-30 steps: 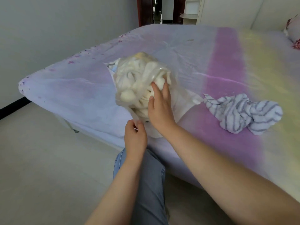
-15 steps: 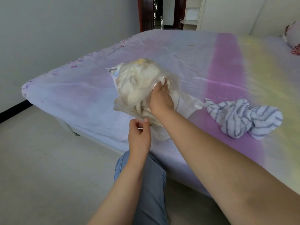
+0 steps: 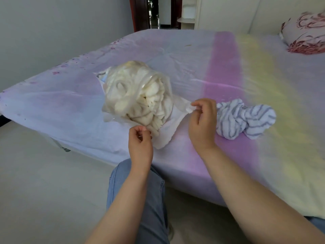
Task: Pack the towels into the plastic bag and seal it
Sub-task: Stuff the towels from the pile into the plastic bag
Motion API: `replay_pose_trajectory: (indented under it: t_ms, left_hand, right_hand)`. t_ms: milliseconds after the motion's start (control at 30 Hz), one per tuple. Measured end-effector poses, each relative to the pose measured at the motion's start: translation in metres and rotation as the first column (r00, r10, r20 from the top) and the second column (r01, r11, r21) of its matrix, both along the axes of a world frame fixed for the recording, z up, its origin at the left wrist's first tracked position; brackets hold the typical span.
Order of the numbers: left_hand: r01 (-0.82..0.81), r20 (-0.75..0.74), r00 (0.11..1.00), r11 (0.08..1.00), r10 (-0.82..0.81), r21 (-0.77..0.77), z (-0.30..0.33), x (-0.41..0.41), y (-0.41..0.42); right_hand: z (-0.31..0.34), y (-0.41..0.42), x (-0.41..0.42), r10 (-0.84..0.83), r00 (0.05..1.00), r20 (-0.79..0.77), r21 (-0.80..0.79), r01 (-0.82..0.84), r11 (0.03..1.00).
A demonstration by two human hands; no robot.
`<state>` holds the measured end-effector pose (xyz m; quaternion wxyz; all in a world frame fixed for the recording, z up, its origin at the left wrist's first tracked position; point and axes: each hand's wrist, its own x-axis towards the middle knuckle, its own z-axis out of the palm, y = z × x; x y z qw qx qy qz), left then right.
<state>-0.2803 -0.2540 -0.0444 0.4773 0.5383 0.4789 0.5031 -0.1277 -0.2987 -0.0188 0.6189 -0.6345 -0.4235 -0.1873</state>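
My right hand has come off the bundle, where it was pressing half a second ago, and moved out to the right; it now pinches the edge of the plastic bag between thumb and fingertips, so that grip is clamped on the thin film near the bag's mouth. My left hand has stayed low at the near edge, fingers curled in with the thumb against them, pinching what looks like the other side of the bag's opening (the film is so clear there that I can hardly see it between my fingers). The cream towels are already inside the bag, a crumpled mound that lies on the bed between and just beyond my two hands, with the loose mouth of the bag spread out toward me over the sheet. A striped towel, white with blue-grey lines, is not in the bag; it lies bunched up on the purple band of the sheet, just beside my right hand on its far right side. A pillow with a red pattern rests at the far right corner of the bed. My knee in blue jeans shows below my left arm, over the pale floor.
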Motion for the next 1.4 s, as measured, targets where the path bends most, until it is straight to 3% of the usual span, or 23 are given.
replay_pose_trajectory:
  t_ms: [33,67,133,200,233,300,367,467,500,567,633,667,733,800,867,967,1067,1167,1233,1300,1400]
  left_hand:
    - [-0.008,0.003,1.000,1.000,0.008,0.008,-0.001,0.001,-0.004]
    - [-0.019,0.012,1.000,1.000,0.019,0.016,-0.002,0.003,-0.009]
    - [-0.053,0.045,0.998,0.998,0.051,0.040,-0.001,0.008,-0.018]
    - [-0.073,0.072,0.995,0.993,0.067,0.093,0.001,0.012,-0.026]
    - [-0.064,0.079,0.995,0.990,0.055,0.124,0.003,0.014,-0.029]
    - [-0.015,0.082,0.997,0.983,0.000,0.181,0.005,0.018,-0.034]
    - [0.052,0.047,0.997,0.970,-0.065,0.237,0.006,0.022,-0.037]
    - [0.223,-0.060,0.975,0.928,-0.214,0.298,0.005,0.027,-0.038]
    - [0.302,-0.106,0.953,0.898,-0.283,0.321,0.006,0.029,-0.038]
    - [0.456,-0.242,0.889,0.808,-0.390,0.373,0.008,0.032,-0.040]
    - [0.580,-0.371,0.808,0.725,-0.457,0.371,0.011,0.036,-0.040]
    - [0.623,-0.382,0.777,0.701,-0.500,0.348,0.013,0.036,-0.041]
    - [0.658,-0.248,0.752,0.689,-0.610,0.303,0.021,0.035,-0.044]
    - [0.624,-0.034,0.766,0.730,-0.642,0.277,0.027,0.031,-0.044]
    - [0.545,0.127,0.803,0.804,-0.582,0.239,0.034,0.026,-0.041]
    - [0.423,0.310,0.840,0.896,-0.444,0.137,0.038,0.018,-0.033]
    - [0.380,0.442,0.828,0.925,-0.345,0.009,0.033,0.005,-0.030]
    - [0.451,0.485,0.796,0.889,-0.362,-0.077,0.030,-0.007,-0.028]
    - [0.447,0.489,0.800,0.889,-0.349,-0.097,0.032,-0.016,-0.023]
    - [0.298,0.404,0.878,0.953,-0.255,-0.046,0.026,-0.023,-0.015]
    - [-0.119,0.243,0.965,0.990,0.100,0.069,0.010,-0.036,-0.007]
  right_hand:
    - [-0.004,-0.003,0.021,-0.135,0.989,-0.054,-0.035,0.133,0.990]
    - [-0.007,-0.006,0.044,-0.292,0.953,-0.083,-0.177,0.275,0.945]
    - [-0.017,-0.010,0.088,-0.501,0.865,-0.027,-0.611,0.382,0.694]
    - [-0.031,-0.018,0.122,-0.528,0.849,-0.011,-0.853,0.267,0.448]
    - [-0.039,-0.022,0.136,-0.520,0.854,-0.036,-0.910,0.187,0.371]
    - [-0.049,-0.029,0.155,-0.498,0.858,-0.129,-0.951,0.035,0.307]
    - [-0.047,-0.032,0.159,-0.448,0.866,-0.222,-0.919,-0.032,0.394]
    - [-0.034,-0.036,0.142,-0.259,0.894,-0.365,-0.768,-0.131,0.627]
    - [-0.026,-0.037,0.132,-0.160,0.921,-0.356,-0.751,-0.180,0.635]
    - [-0.006,-0.043,0.105,0.047,0.963,-0.265,-0.790,-0.245,0.562]
    - [0.017,-0.052,0.077,0.256,0.917,-0.306,-0.771,-0.396,0.498]
    - [0.029,-0.057,0.062,0.339,0.865,-0.369,-0.718,-0.497,0.487]
    - [0.044,-0.066,0.035,0.434,0.775,-0.459,-0.545,-0.632,0.551]
    - [0.047,-0.067,0.013,0.470,0.740,-0.482,-0.350,-0.654,0.670]
    - [0.044,-0.066,-0.004,0.507,0.687,-0.521,-0.196,-0.674,0.712]
    - [0.030,-0.064,-0.021,0.601,0.594,-0.534,-0.146,-0.765,0.627]
    - [0.016,-0.060,-0.035,0.628,0.612,-0.481,-0.244,-0.782,0.574]
    - [0.009,-0.047,-0.048,0.632,0.572,-0.522,-0.203,-0.803,0.560]
    - [0.008,-0.032,-0.053,0.561,0.627,-0.541,-0.110,-0.714,0.692]
    - [0.009,-0.015,-0.057,0.459,0.720,-0.520,-0.067,-0.570,0.819]
    - [0.011,0.013,-0.067,0.377,0.821,-0.430,-0.123,-0.467,0.876]
